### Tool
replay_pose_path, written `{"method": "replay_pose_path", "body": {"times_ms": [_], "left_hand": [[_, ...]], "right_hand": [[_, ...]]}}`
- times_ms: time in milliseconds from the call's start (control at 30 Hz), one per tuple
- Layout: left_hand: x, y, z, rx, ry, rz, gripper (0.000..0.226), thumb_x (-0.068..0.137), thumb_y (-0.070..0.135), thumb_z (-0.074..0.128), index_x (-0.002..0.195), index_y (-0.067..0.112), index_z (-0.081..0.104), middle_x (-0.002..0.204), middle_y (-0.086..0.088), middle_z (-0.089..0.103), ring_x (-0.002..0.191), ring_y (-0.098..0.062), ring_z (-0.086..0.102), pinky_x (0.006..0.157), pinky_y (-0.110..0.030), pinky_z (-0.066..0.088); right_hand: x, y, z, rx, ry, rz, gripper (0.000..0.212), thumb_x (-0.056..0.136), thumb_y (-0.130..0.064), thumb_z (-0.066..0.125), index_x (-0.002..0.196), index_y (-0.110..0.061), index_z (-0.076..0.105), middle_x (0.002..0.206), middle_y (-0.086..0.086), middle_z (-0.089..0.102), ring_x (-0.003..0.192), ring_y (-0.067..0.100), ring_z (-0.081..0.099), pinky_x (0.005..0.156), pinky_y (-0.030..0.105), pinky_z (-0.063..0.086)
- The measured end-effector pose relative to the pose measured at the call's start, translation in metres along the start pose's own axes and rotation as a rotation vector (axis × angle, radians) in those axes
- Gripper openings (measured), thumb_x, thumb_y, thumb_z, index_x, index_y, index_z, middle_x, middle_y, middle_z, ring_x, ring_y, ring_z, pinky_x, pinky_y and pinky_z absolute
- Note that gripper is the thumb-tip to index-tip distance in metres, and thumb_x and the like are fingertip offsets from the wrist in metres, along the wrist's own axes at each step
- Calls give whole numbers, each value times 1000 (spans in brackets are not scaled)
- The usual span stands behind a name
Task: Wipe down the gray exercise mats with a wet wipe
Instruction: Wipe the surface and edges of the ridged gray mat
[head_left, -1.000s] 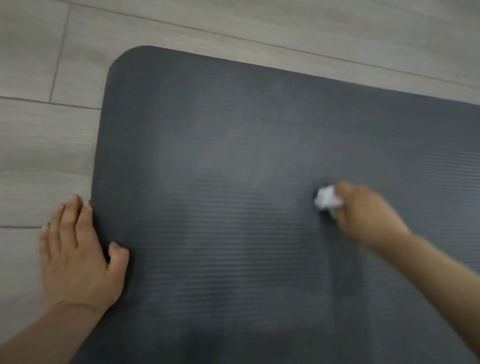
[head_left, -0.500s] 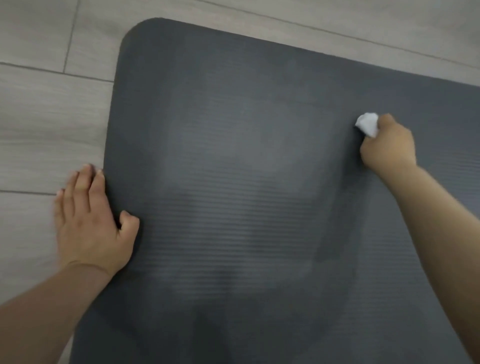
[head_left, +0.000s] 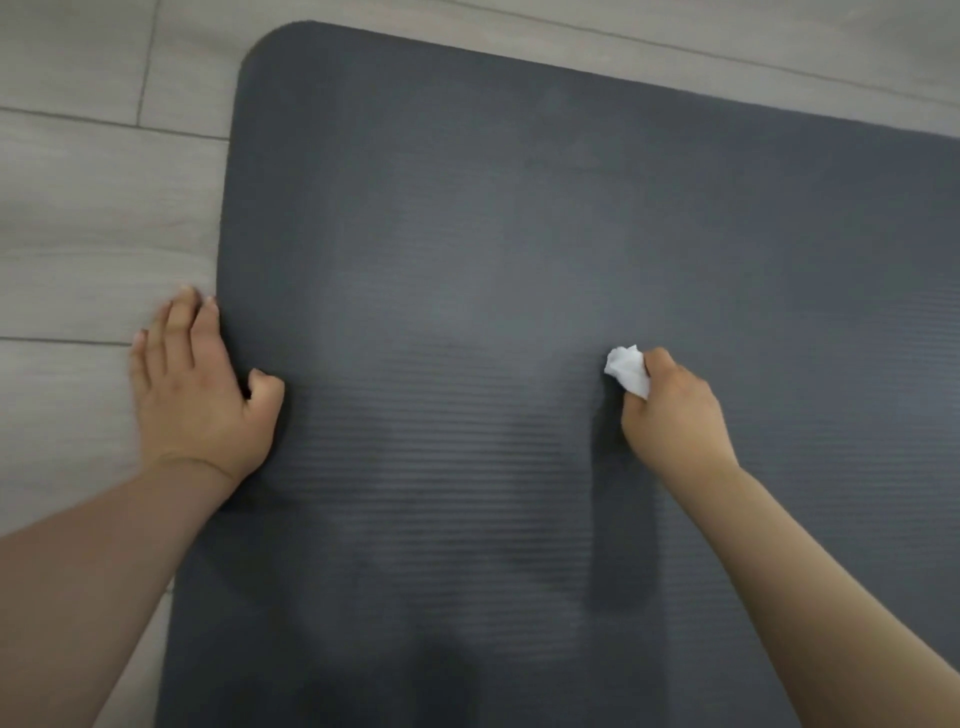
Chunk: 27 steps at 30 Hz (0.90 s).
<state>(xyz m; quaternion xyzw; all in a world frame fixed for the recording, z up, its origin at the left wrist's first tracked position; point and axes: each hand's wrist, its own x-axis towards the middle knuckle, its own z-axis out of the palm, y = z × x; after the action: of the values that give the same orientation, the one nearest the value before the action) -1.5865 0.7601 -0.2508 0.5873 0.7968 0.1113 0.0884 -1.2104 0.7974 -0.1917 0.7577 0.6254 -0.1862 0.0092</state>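
A dark gray ribbed exercise mat (head_left: 519, 234) lies flat on the floor and fills most of the view. My right hand (head_left: 672, 410) grips a crumpled white wet wipe (head_left: 629, 370) and presses it onto the mat right of centre. A darker damp streak runs down the mat below that hand. My left hand (head_left: 197, 389) lies flat across the mat's left edge, fingers on the floor and thumb on the mat.
Light gray wood-look floor (head_left: 93, 208) surrounds the mat on the left and along the top. The mat's rounded corner (head_left: 270, 41) sits at the upper left. The mat runs out of view to the right and at the bottom.
My right hand swept the wipe up the mat, then drew it back down toward me. My left hand stayed pressed on the mat's left edge.
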Motion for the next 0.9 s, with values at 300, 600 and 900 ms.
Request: {"method": "replay_pose_path", "body": {"times_ms": [300, 600, 900], "left_hand": [[1, 0, -3, 18, -20, 14, 87, 73, 45, 31, 147, 0, 31, 158, -17, 27, 148, -31, 19, 121, -49, 10], [2, 8, -13, 175, -141, -12, 78, 88, 40, 32, 152, -3, 23, 160, -19, 23, 148, -34, 19, 119, -49, 17], [-69, 23, -55, 234, -313, -221, 58, 100, 42, 47, 133, -5, 40, 136, -28, 41, 125, -46, 44, 100, -52, 39]], "right_hand": [[12, -128, 24, 196, 42, 229, 29, 94, -21, 48, 119, -6, 48, 120, 17, 61, 112, 35, 57, 88, 37, 45], [-77, -164, 54, 480, -210, -178, 21, 95, -27, 46, 105, -8, 50, 105, 17, 65, 96, 37, 60, 76, 38, 48], [-170, 11, 17, 733, -15, 12, 12, 93, -30, 50, 85, -22, 55, 87, -6, 61, 85, 14, 58, 72, 29, 47]]}}
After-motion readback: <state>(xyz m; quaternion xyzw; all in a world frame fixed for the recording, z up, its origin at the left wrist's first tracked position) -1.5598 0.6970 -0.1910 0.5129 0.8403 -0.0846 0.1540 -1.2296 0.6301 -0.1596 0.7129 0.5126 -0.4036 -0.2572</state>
